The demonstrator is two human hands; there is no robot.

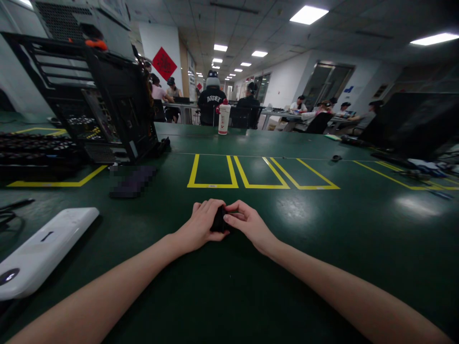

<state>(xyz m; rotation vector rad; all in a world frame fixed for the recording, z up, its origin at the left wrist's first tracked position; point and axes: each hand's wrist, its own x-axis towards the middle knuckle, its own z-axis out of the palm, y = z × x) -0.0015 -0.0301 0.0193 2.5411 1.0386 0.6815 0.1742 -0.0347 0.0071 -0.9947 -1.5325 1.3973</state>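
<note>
Black object [218,220], shape unclear, sits in left hand [201,224].

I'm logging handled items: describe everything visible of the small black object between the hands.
Mostly covered, the black object shows a dark surface; shape and material can't be told. The left hand grips it, fingers beyond, thumb nearer; the right hand touches its right side. Contact with the green tabletop is unclear.
</note>
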